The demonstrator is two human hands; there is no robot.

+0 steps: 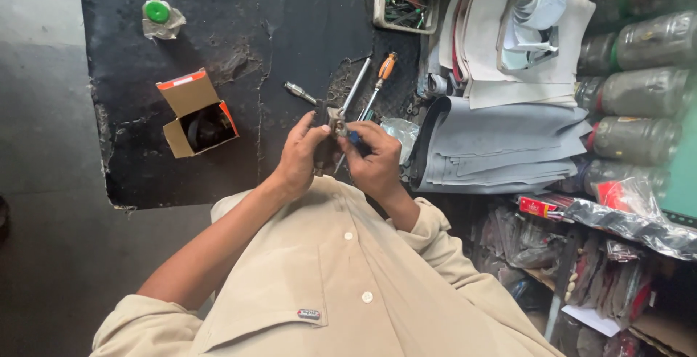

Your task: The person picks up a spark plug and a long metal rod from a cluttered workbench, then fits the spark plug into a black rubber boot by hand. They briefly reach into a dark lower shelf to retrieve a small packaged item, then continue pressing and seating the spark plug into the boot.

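Now | left hand (299,159), right hand (375,159) pinching small metal part (336,121) | mat (145,161) edge near

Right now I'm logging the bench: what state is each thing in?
Left hand: closed on a small metal part.
Right hand: closed on a blue-handled tool, tip at the part.
Cardboard box: flaps open, dark item inside.
Orange-handled screwdriver: lying flat, untouched.
Plastic tray: open, filled with small tools.
Green cap: resting on clear wrapping.
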